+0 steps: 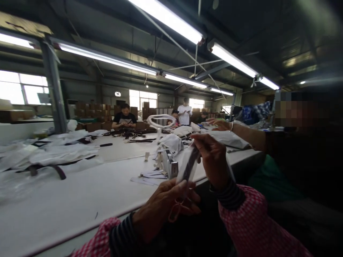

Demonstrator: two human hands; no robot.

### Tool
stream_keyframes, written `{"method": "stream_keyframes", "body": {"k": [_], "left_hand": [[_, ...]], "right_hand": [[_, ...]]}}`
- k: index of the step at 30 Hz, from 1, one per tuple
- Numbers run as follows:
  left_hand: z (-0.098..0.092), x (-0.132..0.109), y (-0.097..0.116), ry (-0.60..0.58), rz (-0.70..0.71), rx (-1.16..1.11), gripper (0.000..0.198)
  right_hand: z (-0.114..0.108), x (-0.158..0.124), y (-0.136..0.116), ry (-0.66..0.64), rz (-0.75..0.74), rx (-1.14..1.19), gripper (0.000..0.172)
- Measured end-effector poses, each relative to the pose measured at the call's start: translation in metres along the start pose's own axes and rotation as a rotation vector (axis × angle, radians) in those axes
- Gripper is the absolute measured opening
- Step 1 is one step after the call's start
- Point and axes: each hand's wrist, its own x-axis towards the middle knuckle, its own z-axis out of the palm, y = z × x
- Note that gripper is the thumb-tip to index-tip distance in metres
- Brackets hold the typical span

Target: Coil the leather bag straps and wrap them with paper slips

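Note:
A clear plastic sleeve with a dark strip inside it is stretched between my two hands, above the table's near edge. My left hand grips its lower end, thumb on top. At the upper end, my right hand pinches the sleeve between thumb and fingers. A thin pinkish loop of cord hangs by the fingers of my left hand; what it is tied to is hidden. Just beyond the sleeve stands a tape dispenser, with paper slips beside it on the white table.
White plastic bags and dark straps cover the table's left side. More dark straps lie farther back. A white ring on a stem rises behind the dispenser. At right, a co-worker's arm reaches over a white bag. Other people work beyond.

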Motion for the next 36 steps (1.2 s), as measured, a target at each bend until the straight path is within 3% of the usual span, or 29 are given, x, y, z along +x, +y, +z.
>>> {"method": "stream_keyframes", "body": {"k": [4,8,11,14,17,20,22,25,28,31,33,36], "left_hand": [[-0.001,0.013,-0.006,0.113,-0.051,0.047,0.041],[-0.010,0.012,-0.004,0.106,-0.093,0.131,0.037],[-0.017,0.008,0.006,0.183,-0.079,0.142,0.034],[-0.027,0.005,0.018,0.203,-0.056,0.267,0.033],[-0.033,0.003,0.026,0.093,-0.037,0.511,0.035],[-0.033,-0.001,0.030,-0.004,0.030,0.844,0.037],[-0.030,-0.007,0.032,-0.034,0.128,1.165,0.032],[-0.029,-0.016,0.037,-0.071,0.255,1.661,0.017],[-0.031,-0.025,0.045,-0.031,0.238,1.832,0.016],[-0.032,-0.032,0.051,0.057,0.095,1.517,0.025],[-0.031,-0.034,0.049,0.103,-0.054,1.039,0.033],[-0.031,-0.035,0.034,0.114,-0.203,0.342,0.048]], "right_hand": [[-0.014,-0.009,0.022,0.071,0.054,-0.019,0.020],[-0.030,-0.016,0.048,0.058,0.173,-0.017,0.025],[-0.043,-0.025,0.062,-0.135,0.336,-0.038,0.037],[-0.056,-0.041,0.068,-0.531,0.534,-0.065,0.049],[-0.062,-0.057,0.064,-0.845,0.575,-0.201,0.041],[-0.055,-0.067,0.054,-0.848,0.403,-0.341,0.031],[-0.043,-0.073,0.049,-0.858,0.300,-0.262,0.035],[-0.020,-0.086,0.049,-0.987,0.326,0.026,0.030],[-0.002,-0.099,0.057,-0.967,0.321,0.039,0.024],[0.007,-0.101,0.064,-0.730,0.017,-0.296,0.024],[0.009,-0.094,0.063,-0.591,-0.222,-0.446,0.023],[0.011,-0.079,0.056,-0.482,-0.495,-0.534,0.023]]}}
